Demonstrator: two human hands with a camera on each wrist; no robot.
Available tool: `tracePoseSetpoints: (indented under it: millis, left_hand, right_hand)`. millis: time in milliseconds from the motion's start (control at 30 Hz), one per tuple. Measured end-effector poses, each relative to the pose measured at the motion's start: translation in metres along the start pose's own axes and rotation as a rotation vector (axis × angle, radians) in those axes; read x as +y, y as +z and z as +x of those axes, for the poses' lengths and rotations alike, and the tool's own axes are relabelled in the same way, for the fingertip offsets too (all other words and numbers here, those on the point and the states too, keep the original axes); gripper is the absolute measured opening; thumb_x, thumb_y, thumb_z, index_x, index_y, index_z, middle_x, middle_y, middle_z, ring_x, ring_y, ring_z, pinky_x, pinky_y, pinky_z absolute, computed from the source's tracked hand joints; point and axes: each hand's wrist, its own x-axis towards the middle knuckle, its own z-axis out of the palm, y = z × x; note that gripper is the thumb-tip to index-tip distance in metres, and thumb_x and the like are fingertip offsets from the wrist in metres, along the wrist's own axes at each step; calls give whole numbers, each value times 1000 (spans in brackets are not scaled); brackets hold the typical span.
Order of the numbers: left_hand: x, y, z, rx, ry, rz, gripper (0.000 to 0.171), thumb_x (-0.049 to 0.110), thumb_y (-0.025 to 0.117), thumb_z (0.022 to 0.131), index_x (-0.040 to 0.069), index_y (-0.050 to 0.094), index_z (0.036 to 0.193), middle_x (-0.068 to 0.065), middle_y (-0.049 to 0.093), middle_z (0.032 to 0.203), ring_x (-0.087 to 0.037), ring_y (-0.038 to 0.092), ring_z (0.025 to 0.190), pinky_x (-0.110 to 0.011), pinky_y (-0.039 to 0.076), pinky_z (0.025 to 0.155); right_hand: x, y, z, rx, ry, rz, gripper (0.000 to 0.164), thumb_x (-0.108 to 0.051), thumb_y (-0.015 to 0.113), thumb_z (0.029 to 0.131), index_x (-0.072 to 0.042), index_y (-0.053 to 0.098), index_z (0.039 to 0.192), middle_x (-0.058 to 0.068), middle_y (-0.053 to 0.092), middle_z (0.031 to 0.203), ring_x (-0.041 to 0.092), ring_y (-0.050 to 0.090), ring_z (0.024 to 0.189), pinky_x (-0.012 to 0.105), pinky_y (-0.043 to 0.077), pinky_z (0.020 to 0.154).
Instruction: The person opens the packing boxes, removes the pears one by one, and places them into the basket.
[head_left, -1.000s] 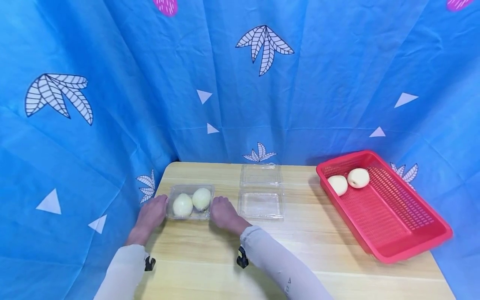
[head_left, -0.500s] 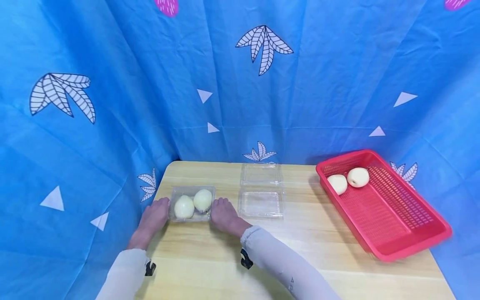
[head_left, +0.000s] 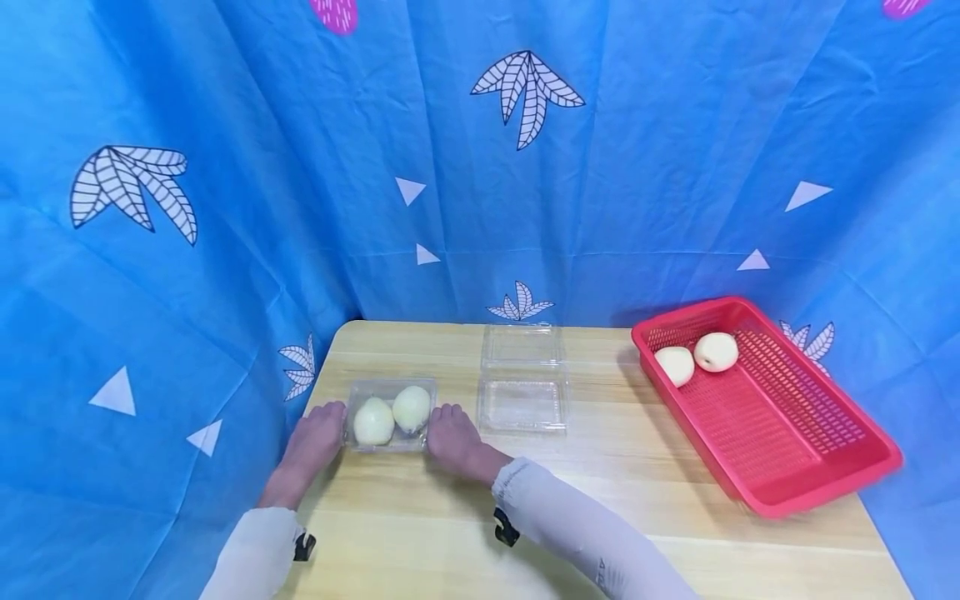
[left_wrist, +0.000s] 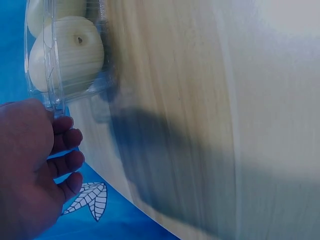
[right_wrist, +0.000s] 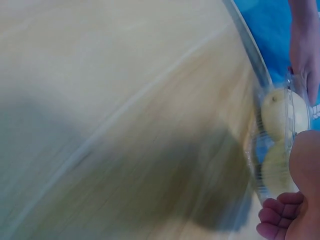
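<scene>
holding the filled clamshell box (head_left: 384, 387) at its two ends appears to be the step in hand, with its lid seemingly down. the box is at the left side of the wooden table (head_left: 397, 525), to the left of the open clamshell box (head_left: 522, 405). whether its base touches the tabletop cannot be told.

finger state: the left hand (head_left: 313, 437) has its fingers curled inward and pinches the left end of the filled box; the thumb tip is hidden. the right hand (head_left: 456, 437) likewise curls its fingers and pinches the right end; its exact thumb contact cannot be told.

next move (judgement): keep both grips even and the box level, so that the contents do not roll. confirm that the rim is fully seated before release.

count:
- clamshell boxes: two, one filled, one lying open with lid and base spread.
- pale pears: four in view. two are in the filled box, a left pear (head_left: 373, 422) and a right pear (head_left: 412, 408), side by side. two loose pears (head_left: 716, 352) lie in the far end of the basket.
- red plastic basket (head_left: 757, 433): one, at the right side of the table.
- hands: two.
</scene>
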Motion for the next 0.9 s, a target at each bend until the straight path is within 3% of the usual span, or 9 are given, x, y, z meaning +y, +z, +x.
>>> tracePoseSetpoints:
  millis: [133, 267, 533, 733, 900]
  left_hand:
    - [3, 2, -5, 13, 30, 36, 34, 19, 30, 112, 11, 53, 88, -6, 54, 77, -27, 50, 74, -44, 40, 66]
    - [5, 6, -9, 59, 115, 134, 27, 10, 37, 109, 9, 52, 87, -7, 53, 76, -29, 52, 72, -47, 41, 59]
    - [13, 12, -17, 72, 139, 63, 27, 11, 36, 110, 9, 52, 88, -5, 52, 75, -27, 52, 74, -43, 43, 62]
    - [23, 16, -22, 85, 176, 60, 22, 6, 41, 106, 9, 52, 87, -4, 51, 73, -25, 51, 72, -41, 42, 61]
    - [30, 18, -28, 71, 173, 52, 23, 8, 40, 107, 9, 53, 88, -3, 51, 74, -24, 51, 72, -40, 44, 63]
  right_hand:
    - [-1, 1, -6, -10, 14, 36, 25, -20, 53, 95, 0, 58, 110, 6, 53, 90, 18, 47, 83, 30, 48, 79]
    - [-1, 0, -13, -17, 17, 47, 29, -23, 53, 97, 1, 59, 112, 7, 55, 91, 19, 50, 85, 31, 50, 81]
    - [3, -1, -29, -7, -28, -11, 30, -21, 54, 97, 3, 59, 114, 7, 55, 90, 19, 49, 83, 31, 50, 82]
    - [6, 1, -43, 14, -3, 23, 28, -18, 58, 92, 2, 58, 111, 6, 52, 88, 19, 46, 82, 30, 48, 78]
    - [9, 4, -52, 63, -21, -14, 23, -19, 56, 92, 1, 60, 105, 4, 51, 83, 17, 43, 77, 30, 45, 79]
